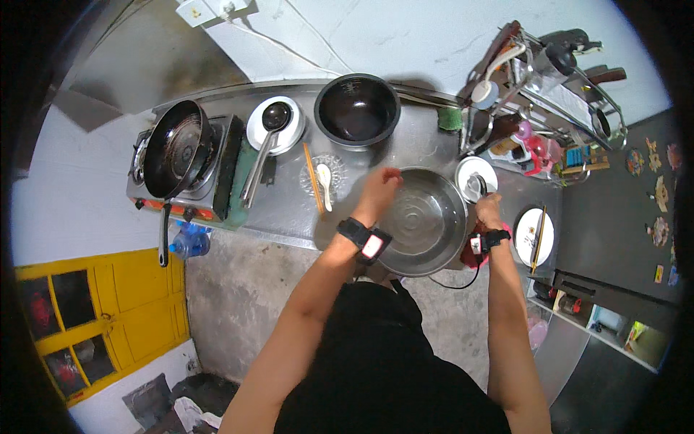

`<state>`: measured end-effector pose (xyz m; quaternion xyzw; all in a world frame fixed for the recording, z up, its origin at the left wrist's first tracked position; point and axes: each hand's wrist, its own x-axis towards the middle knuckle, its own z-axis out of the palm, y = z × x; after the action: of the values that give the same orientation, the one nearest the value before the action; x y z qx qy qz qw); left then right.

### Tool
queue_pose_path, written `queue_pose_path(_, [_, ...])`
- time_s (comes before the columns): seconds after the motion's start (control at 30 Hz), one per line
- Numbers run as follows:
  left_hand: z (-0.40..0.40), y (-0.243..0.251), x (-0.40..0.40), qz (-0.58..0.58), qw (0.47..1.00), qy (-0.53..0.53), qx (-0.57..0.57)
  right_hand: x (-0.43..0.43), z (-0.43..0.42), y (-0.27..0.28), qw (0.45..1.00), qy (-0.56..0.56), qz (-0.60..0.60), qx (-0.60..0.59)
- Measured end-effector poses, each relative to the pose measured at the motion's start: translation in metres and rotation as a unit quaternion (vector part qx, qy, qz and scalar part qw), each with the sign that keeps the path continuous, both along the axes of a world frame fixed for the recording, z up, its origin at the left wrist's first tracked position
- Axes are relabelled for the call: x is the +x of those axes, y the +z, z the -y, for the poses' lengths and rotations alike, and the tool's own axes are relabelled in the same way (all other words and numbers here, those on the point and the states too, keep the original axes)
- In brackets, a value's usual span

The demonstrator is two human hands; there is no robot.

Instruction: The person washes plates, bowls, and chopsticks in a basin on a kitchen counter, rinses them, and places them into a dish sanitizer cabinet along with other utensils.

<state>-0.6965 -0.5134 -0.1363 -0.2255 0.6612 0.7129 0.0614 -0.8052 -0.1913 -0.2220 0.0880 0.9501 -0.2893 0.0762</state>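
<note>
A metal basin point(417, 255) holding clear water stands before me at the counter's front edge. My left hand point(378, 192) is over its left rim with the fingers curled; whether anything is in them is not clear. Right of the basin, my right hand point(489, 210) is at the near edge of a white bowl point(464, 172). A dark, curved utensil handle point(482, 184) lies in that bowl, close to my fingers. The hand's grip is partly hidden. Something red point(470, 255) is below my right wrist, beside the basin.
A black wok point(179, 146) sits on a gas stove point(222, 163). A ladle point(276, 116) rests on white dishware point(295, 135). Nearby are a black pot point(358, 108), chopsticks point(313, 176), a white spoon point(325, 182), a green sponge point(449, 119), a utensil rack point(564, 97) and a white plate point(526, 238).
</note>
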Motion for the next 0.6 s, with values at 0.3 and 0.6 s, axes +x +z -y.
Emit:
queue_pose_path(0.3, [0.217, 0.059, 0.059, 0.077, 0.805, 0.110, -0.578, 0.003, 0.041, 0.062, 0.957, -0.097, 0.231, -0.147])
queue_pose_path(0.6, [0.327, 0.046, 0.130, 0.269, 0.961, 0.059, -0.018, 0.026, 0.020, 0.070, 0.993, -0.030, -0.058, 0.101])
